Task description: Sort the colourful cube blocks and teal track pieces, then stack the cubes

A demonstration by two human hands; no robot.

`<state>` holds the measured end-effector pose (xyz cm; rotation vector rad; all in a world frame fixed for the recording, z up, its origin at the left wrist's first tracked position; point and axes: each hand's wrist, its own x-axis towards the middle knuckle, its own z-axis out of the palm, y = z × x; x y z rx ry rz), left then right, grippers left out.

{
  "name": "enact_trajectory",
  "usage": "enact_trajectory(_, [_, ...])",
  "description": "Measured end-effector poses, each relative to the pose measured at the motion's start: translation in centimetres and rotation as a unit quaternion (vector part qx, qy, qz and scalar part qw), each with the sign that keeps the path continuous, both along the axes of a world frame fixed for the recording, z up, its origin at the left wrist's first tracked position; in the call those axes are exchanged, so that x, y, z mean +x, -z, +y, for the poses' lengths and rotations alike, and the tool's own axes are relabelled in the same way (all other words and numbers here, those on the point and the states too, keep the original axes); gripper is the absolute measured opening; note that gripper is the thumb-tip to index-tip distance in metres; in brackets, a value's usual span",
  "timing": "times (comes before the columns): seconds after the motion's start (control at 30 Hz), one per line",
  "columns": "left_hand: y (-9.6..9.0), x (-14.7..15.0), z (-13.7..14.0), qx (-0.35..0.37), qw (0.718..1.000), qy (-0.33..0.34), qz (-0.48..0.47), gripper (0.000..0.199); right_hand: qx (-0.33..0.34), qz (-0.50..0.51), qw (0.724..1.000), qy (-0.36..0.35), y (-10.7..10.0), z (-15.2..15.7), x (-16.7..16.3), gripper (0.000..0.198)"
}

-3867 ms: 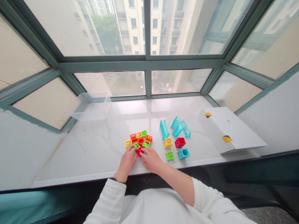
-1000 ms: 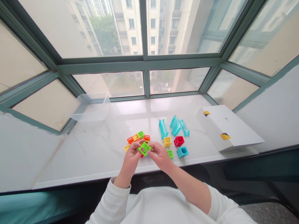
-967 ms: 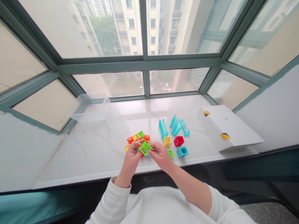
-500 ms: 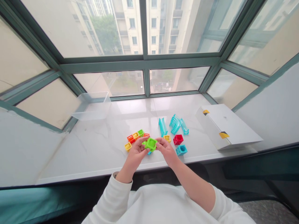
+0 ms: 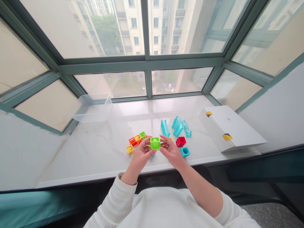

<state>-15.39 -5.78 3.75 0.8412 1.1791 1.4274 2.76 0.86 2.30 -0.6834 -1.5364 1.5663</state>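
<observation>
A bright green toy block (image 5: 155, 143), with round recesses in its faces, is held up between both hands in front of me. My left hand (image 5: 141, 152) grips its left side between thumb and fingers. On the other side, my right hand (image 5: 171, 152) has its thumb and fingertips at the block's right edge. Just left of the hands lie a yellow block (image 5: 130, 149) and a row with an orange block (image 5: 132, 141), another yellow one and a green block (image 5: 142, 135). Right of them sit a red block (image 5: 180, 141) and a blue block (image 5: 185, 152). My hands partly cover several pieces.
Translucent turquoise track pieces (image 5: 178, 126) lie behind the blocks on the white marble sill (image 5: 99, 152). A clear plastic bin (image 5: 92, 115) stands at the back left. At the right is a white box (image 5: 232, 128) with yellow-and-black tabs. Windows surround the sill.
The green block has been turned in my fingers, so a different side faces me, and it has shifted slightly right and up. Both hands still hold it.
</observation>
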Motion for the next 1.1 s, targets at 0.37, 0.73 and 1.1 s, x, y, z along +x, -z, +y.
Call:
enact_trajectory(0.37, [0.9, 0.6, 0.1, -0.006, 0.997, 0.060, 0.058, 0.074, 0.120, -0.118, 0.986, 0.012, -1.6, 0.7, 2.7, 0.048])
enact_trajectory(0.73, [0.6, 1.7, 0.1, 0.004, 0.994, 0.056, 0.093, 0.056, 0.050, -0.135, 0.990, 0.005, -1.2, 0.4, 4.2, 0.041])
enact_trajectory(1.1, [-0.6, 3.2, -0.3, 0.079, 0.978, -0.017, 0.191, 0.053, -0.030, -0.129, 0.991, -0.006, -1.4, 0.0, 3.3, 0.043])
